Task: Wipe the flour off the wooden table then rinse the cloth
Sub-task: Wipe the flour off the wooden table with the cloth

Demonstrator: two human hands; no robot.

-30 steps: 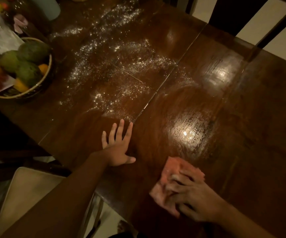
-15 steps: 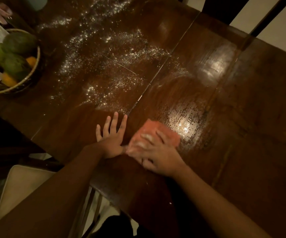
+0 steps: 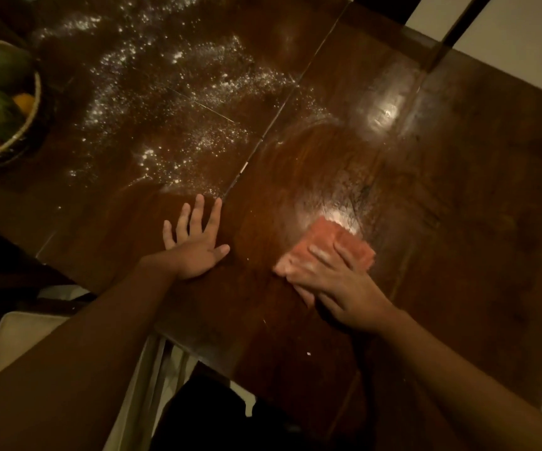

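White flour [image 3: 178, 102] lies scattered in streaks over the far left part of the dark wooden table [image 3: 451, 196]. A folded pink cloth [image 3: 334, 242] rests flat on the table's near middle, and my right hand [image 3: 334, 281] presses down on it with fingers spread over its near half. My left hand [image 3: 195, 245] lies flat on the wood to the left of the cloth, palm down, fingers apart, holding nothing. Its fingertips reach the near edge of the flour. The wood around the cloth looks smeared and shiny.
A woven basket [image 3: 32, 118] of green and yellow fruit stands at the table's left edge. A cushioned chair seat [image 3: 22, 340] sits below the near left edge. Dark chair backs [image 3: 386, 8] stand behind the table's far side.
My right hand slid the cloth up and left beside my left hand, then back to the right over the shiny patch. My left hand stayed flat in place.
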